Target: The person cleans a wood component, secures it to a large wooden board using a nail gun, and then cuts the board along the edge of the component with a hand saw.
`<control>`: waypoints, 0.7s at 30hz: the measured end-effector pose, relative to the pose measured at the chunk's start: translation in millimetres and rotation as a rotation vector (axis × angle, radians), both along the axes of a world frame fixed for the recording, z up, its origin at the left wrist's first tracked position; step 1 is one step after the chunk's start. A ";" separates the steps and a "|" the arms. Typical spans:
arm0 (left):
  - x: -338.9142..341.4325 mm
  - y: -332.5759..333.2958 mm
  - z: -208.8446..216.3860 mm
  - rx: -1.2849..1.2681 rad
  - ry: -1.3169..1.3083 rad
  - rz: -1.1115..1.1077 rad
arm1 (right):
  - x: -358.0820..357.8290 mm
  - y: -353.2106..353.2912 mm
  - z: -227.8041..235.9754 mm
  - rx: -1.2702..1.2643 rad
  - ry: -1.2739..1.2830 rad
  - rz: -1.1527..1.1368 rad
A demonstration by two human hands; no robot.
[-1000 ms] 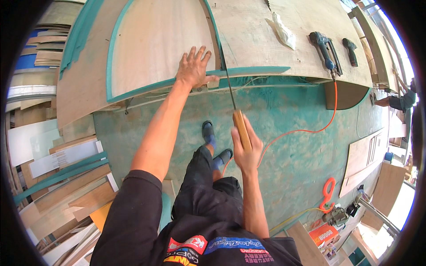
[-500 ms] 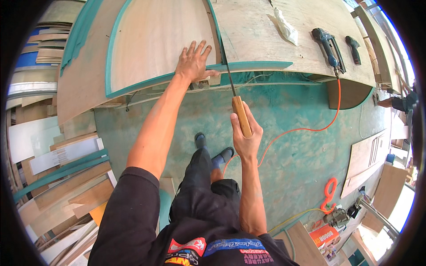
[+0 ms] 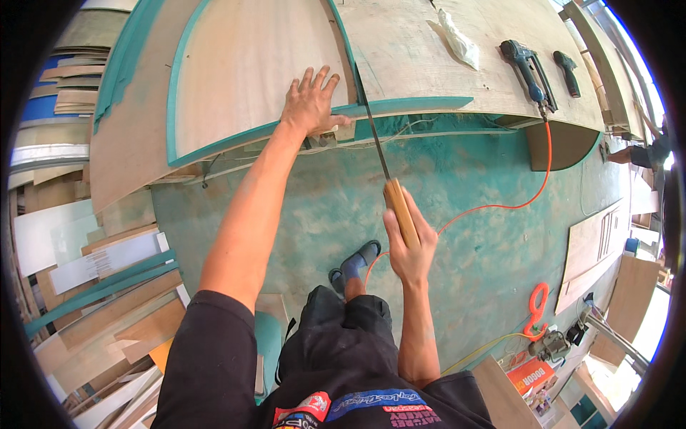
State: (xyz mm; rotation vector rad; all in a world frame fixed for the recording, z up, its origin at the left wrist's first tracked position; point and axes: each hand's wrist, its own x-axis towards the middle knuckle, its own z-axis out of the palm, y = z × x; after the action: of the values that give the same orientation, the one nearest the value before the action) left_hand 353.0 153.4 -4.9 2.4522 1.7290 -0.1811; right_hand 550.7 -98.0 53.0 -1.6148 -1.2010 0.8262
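Observation:
My right hand (image 3: 412, 247) is wrapped round the wooden handle of a hand saw (image 3: 401, 214). The saw's thin dark blade runs up and away to the teal edging strip (image 3: 421, 105) at the near edge of the workbench, touching it by the corner of a wooden panel. That panel (image 3: 264, 64) is pale, with a curved side and teal-edged rims. My left hand (image 3: 309, 102) lies with fingers spread on the panel's near edge, its thumb by the strip, left of the blade. The strip's right end juts past the panel along the bench.
On the bench top (image 3: 400, 53) lie a white plastic bag (image 3: 458, 39), a nail gun (image 3: 527, 75) with an orange air hose (image 3: 500, 206), and a smaller dark tool (image 3: 567, 74). Board offcuts (image 3: 107, 272) pile up at left. Another person's arm (image 3: 620, 155) shows at far right.
My right hand has drawn the saw back toward me and slightly right, so more blade shows below the strip. The left hand stays on the panel. My feet have shifted.

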 end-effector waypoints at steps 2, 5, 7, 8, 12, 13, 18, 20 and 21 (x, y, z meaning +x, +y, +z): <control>-1.7 3.5 0.5 -0.011 0.015 -0.008 | 1.3 -10.8 -2.5 0.079 -0.019 0.006; -0.9 7.4 4.4 0.003 0.041 -0.040 | -5.5 3.1 -4.9 0.050 0.005 0.011; 1.5 10.4 1.8 0.034 0.066 -0.077 | -9.7 35.8 -13.2 -0.064 0.060 -0.004; 3.8 11.5 -1.3 0.051 0.050 -0.089 | -9.1 37.5 -17.3 -0.037 0.101 -0.044; -4.4 4.3 -5.5 0.086 0.035 -0.083 | -18.3 33.2 -17.3 -0.026 0.119 -0.029; -1.9 5.3 -3.3 0.089 0.046 -0.082 | -18.5 32.5 -19.5 0.037 0.104 -0.040; -0.5 8.7 -4.4 0.163 0.008 -0.102 | -24.2 52.0 -11.1 0.010 0.056 -0.069; 4.3 1.4 -8.1 0.089 0.029 -0.089 | -20.3 36.0 -10.7 0.015 0.019 -0.069; 2.5 3.5 -1.3 0.068 0.048 -0.081 | -21.1 28.6 -9.1 0.034 0.009 -0.067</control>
State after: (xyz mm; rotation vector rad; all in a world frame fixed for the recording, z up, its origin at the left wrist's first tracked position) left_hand 355.5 157.0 -6.1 2.5889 1.6832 -0.1949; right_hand 529.6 -69.3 43.9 -1.6130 -1.1426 0.7666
